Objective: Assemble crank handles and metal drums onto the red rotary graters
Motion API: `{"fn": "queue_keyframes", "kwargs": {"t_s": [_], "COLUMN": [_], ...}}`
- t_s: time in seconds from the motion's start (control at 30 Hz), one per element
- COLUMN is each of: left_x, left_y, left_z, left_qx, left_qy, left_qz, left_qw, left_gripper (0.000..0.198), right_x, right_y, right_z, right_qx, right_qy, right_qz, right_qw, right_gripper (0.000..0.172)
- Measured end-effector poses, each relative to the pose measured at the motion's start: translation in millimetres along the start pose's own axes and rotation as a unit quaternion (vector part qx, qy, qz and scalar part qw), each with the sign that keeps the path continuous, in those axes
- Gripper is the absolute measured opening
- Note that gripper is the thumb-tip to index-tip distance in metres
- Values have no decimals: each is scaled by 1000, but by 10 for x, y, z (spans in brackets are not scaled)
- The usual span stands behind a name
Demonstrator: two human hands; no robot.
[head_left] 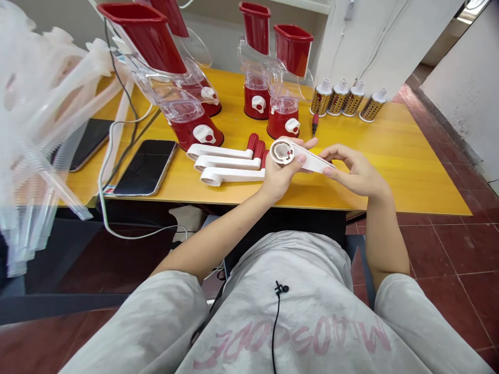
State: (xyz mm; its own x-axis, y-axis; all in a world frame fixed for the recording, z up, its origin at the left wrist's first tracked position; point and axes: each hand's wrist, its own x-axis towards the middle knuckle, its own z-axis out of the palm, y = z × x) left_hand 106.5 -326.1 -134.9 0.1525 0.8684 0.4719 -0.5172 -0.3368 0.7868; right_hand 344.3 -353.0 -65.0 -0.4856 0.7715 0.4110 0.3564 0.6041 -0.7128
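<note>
Between both hands, above the table's front part, is a white crank handle [310, 160] with a round socket end facing up. My left hand [281, 174] grips the socket end, thumb across its edge. At the narrow end, the fingers of my right hand [353, 169] pinch the crank handle. Its far tip is partly hidden by those fingers. Left of my left hand lie three more white crank handles [230, 163] with red knobs, side by side; the nearest one's knob is partly covered by my hand.
Several red-and-clear rotary graters [284, 117] stand at the back. Metal grating drums [354, 98] stand in a row at the back right, near a red-handled screwdriver [315, 123]. A phone [146, 167], cables [111, 156] and a translucent plastic bundle [47, 130] are at the left of the yellow table [413, 166].
</note>
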Motion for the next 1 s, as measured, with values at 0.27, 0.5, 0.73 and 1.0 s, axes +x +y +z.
{"fn": "queue_keyframes", "kwargs": {"t_s": [0.27, 0.5, 0.73, 1.0], "left_x": [69, 59, 54, 70], "left_y": [-15, -59, -46, -102], "left_z": [-9, -46, -40, -42], "left_qx": [-14, -8, 5, 1], "left_qy": [-16, 4, 23, 30], "left_qz": [7, -3, -3, 8], "left_qw": [1000, 1000, 1000, 1000], "left_gripper": [80, 74, 77, 84], "right_x": [109, 119, 124, 146], "right_y": [39, -15, -52, -39], "right_z": [191, 230, 267, 390], "right_qx": [-44, -71, -52, -107], "right_qy": [43, 59, 63, 83], "right_qz": [-51, -47, -39, -48], "right_qw": [997, 995, 996, 990], "right_gripper": [43, 41, 38, 40]}}
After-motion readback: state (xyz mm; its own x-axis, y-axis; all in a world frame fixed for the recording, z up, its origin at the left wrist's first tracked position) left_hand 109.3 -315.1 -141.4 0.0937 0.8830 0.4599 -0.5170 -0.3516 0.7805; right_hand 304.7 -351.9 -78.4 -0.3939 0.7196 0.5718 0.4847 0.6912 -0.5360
